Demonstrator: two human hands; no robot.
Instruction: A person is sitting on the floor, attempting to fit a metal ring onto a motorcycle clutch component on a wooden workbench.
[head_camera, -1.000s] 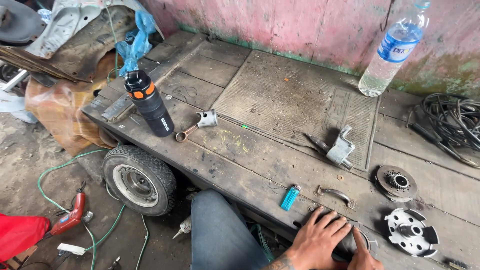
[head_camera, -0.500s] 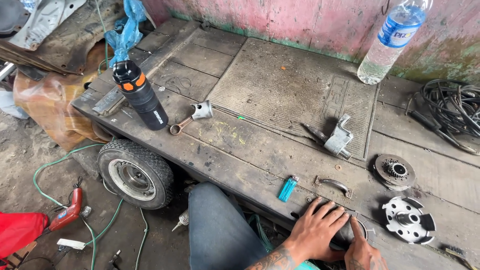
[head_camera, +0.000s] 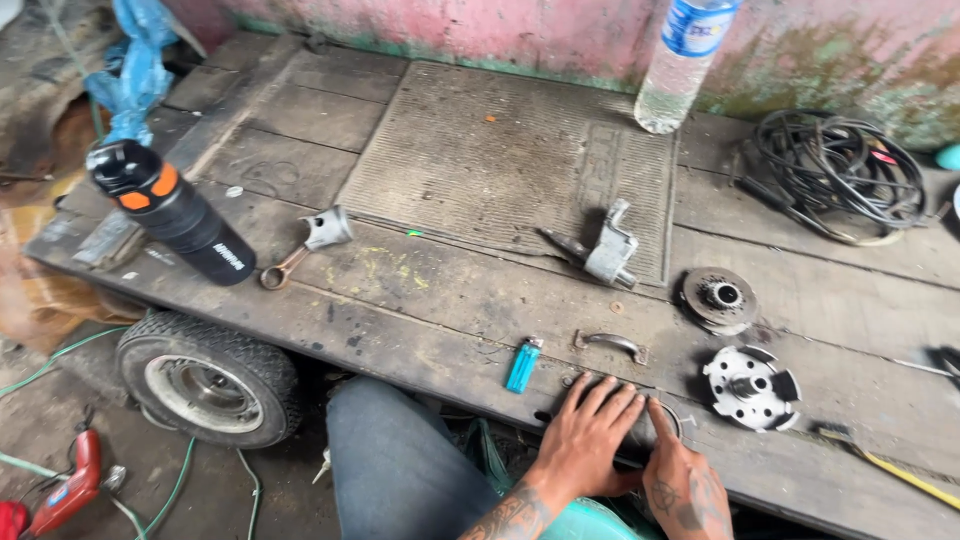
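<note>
Ring (head_camera: 668, 425) lies flat on bench (head_camera: 450, 290); left hand (head_camera: 590, 440) fingers spread over it, right hand (head_camera: 690, 485) forefinger touching its rim, gripping nothing.

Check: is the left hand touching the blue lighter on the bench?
Apart. The head view shows bare wood between the left hand and the blue lighter; the fingertips lie to the lighter's right, lower down.
</note>
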